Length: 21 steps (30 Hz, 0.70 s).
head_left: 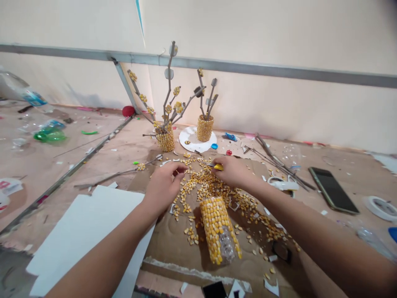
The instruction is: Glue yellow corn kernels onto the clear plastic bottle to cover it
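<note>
My right hand (231, 171) is closed around a small yellow cutter knife (218, 167), its greyish tip toward the left. Across from it, my left hand (166, 182) is closed with thumb and fingers bent together; whatever they pinch is too small to make out. Loose corn kernels (203, 182) lie scattered on the cardboard (173, 252) under both hands. Nearer to me a clear plastic bottle piece (227, 244) lies tilted, mostly covered in rows of glued yellow kernels (212, 215), with a bare patch at its lower right. Neither hand touches it.
Behind stand two kernel-covered pots with branches (165, 138) (205, 129), one on a white disc (187, 140). White sheets (80, 231) lie left. To the right are twigs (279, 163), tape rolls (383, 207) and a phone (333, 190). Plastic bottles (51, 134) lie far left.
</note>
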{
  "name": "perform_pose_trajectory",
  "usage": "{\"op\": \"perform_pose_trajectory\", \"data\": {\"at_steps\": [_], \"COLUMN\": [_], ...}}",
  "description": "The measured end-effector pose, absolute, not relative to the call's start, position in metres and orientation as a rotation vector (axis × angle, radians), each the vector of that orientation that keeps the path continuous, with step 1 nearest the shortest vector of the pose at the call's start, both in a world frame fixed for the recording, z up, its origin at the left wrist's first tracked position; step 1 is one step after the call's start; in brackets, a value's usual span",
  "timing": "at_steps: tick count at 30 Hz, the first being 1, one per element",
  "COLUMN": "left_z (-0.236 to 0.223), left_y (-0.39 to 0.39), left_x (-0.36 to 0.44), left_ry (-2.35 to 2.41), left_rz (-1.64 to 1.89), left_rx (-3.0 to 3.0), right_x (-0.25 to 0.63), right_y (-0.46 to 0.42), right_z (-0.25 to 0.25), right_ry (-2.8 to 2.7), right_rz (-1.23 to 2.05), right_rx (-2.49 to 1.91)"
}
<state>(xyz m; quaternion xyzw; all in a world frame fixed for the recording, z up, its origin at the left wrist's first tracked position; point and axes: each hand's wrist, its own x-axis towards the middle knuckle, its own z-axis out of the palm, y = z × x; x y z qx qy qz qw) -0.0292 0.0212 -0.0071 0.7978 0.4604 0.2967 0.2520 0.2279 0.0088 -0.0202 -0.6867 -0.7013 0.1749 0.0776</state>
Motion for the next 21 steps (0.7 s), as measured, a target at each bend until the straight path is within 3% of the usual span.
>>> {"op": "perform_pose_trajectory", "data": {"at_steps": [21], "left_z": [-0.010], "left_y": [0.021], "left_x": [-0.028], "left_ry": [1.304], "left_rz": [1.277], "left_rx": [1.874], "right_x": [0.197], "right_y": [0.049], "right_z": [-0.014], "right_ry": [-2.469], "right_rz": [0.422], "right_rx": [-2.215]}}
